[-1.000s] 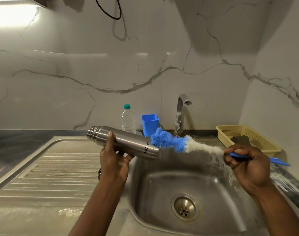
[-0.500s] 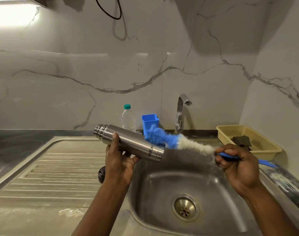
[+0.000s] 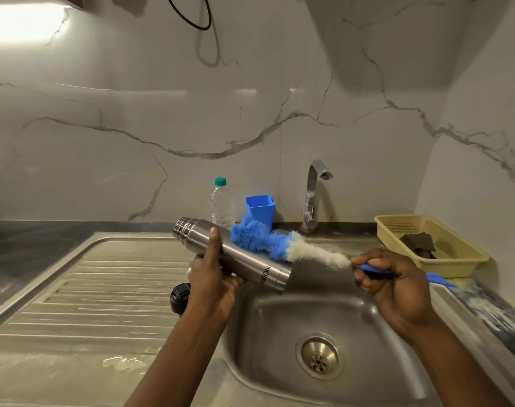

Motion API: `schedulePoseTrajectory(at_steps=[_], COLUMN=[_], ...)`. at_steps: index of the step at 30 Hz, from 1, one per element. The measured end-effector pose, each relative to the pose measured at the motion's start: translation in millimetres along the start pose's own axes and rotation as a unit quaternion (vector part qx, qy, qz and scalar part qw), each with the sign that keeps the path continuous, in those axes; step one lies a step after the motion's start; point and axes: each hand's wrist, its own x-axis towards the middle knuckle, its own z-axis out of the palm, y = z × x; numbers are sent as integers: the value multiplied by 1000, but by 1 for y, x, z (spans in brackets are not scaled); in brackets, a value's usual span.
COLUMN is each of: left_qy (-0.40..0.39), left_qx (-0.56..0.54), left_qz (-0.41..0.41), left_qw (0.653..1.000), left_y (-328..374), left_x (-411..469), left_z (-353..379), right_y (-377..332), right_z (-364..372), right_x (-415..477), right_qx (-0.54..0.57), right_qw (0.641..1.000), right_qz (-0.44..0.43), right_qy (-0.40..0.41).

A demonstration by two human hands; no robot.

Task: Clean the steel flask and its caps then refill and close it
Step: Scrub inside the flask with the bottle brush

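My left hand [image 3: 212, 277] grips the steel flask [image 3: 244, 255] around its middle and holds it tilted over the left rim of the sink basin [image 3: 279, 348]. My right hand [image 3: 388, 280] holds the blue handle of a bottle brush [image 3: 282, 245]. The brush's blue and white bristles lie against the far side of the flask's body. A black cap [image 3: 180, 298] sits on the drainboard just left of my left wrist, partly hidden by it.
A steel tap [image 3: 313, 195] stands behind the basin. A clear water bottle [image 3: 222, 204] with a green lid and a blue cup [image 3: 260, 208] stand by the wall. A yellow basket [image 3: 461, 259] holding a dark scrub pad rests at the right. The ribbed drainboard [image 3: 89, 289] stretches left.
The flask has shifted right and tilted more steeply. The brush has slid left along the flask's outside, from near its lower end to over its body. My right hand moved left.
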Motion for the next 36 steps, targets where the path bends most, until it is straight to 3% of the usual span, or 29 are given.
schedulePoseTrajectory(at_steps=[6, 12, 18, 23, 31, 36], left_qy=[12, -15, -41, -49, -22, -16], left_qx=[5, 9, 31, 77, 96, 86], left_qz=[7, -2, -20, -13, -9, -24], left_qw=[1000, 1000, 998, 996, 995, 996], left_y=[1, 0, 3, -2, -1, -1], left_x=[0, -5, -12, -16, -12, -10], left_z=[2, 3, 5, 9, 10, 8], right_y=[-11, 4, -9, 7, -5, 1], right_z=[-8, 8, -3, 16, 2, 9], right_x=[1, -1, 0, -1, 1, 0], right_qx=[39, 7, 40, -10, 16, 29], right_qw=[998, 1000, 998, 1000, 997, 998], right_qz=[-6, 14, -4, -8, -37, -31], right_qy=[39, -4, 45, 8, 71, 56])
